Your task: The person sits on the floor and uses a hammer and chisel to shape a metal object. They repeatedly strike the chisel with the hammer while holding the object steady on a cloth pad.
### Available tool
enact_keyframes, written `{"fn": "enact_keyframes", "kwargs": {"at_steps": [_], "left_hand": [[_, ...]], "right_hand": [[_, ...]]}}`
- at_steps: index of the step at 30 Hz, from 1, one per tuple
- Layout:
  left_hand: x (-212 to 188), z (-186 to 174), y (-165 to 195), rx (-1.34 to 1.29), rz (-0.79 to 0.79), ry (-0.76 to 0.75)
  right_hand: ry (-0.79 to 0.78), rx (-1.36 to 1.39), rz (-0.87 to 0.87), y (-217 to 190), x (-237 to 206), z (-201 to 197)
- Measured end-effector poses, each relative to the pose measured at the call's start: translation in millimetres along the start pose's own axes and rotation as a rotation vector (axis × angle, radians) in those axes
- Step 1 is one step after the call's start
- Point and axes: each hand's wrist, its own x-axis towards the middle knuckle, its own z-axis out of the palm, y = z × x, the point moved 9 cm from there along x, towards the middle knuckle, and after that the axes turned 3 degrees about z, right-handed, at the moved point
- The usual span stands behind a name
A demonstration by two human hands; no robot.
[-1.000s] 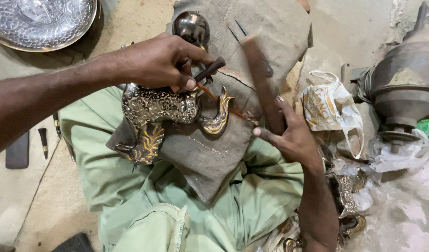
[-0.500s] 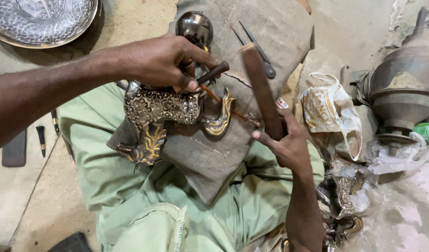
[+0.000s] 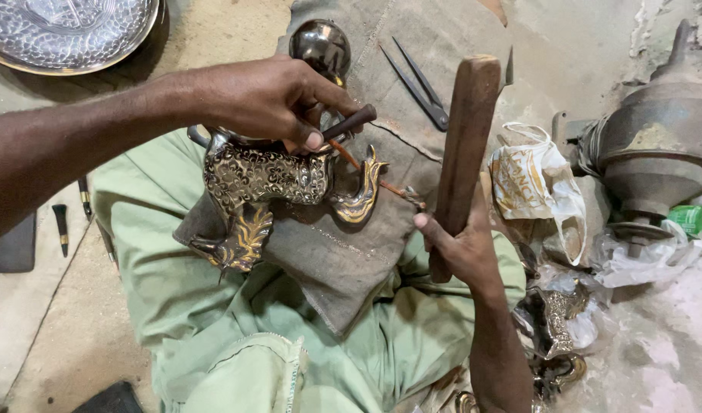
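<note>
An ornate engraved metal animal figure, dark with silver and gold patterns, lies on a grey cloth across my lap. My left hand presses down on the figure and pinches a thin chisel against it. A wooden mallet stands nearly upright in my right hand, just right of the figure's gold tail.
A hammered metal tray sits top left. A round dark metal ball and black dividers lie on the cloth behind. A plastic bag, a metal vessel and more metal pieces crowd the right. Small tools lie left.
My right hand has swung the mallet up from a slanted position to nearly upright. My left hand and the figure have stayed in place.
</note>
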Motion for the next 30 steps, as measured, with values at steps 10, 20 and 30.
{"fn": "enact_keyframes", "kwargs": {"at_steps": [10, 20, 30], "left_hand": [[2.9, 2.4, 3.6, -0.039, 0.065, -0.068], [4.1, 6.2, 2.0, -0.012, 0.025, -0.120], [3.7, -3.0, 19.2, -0.286, 0.272, -0.021]], "right_hand": [[-0.040, -0.347, -0.186, -30.1, -6.0, 12.5], [-0.008, -0.402, -0.136, -26.9, -13.4, 10.7], [0.200, -0.349, -0.192, -22.5, -56.4, -14.1]]}}
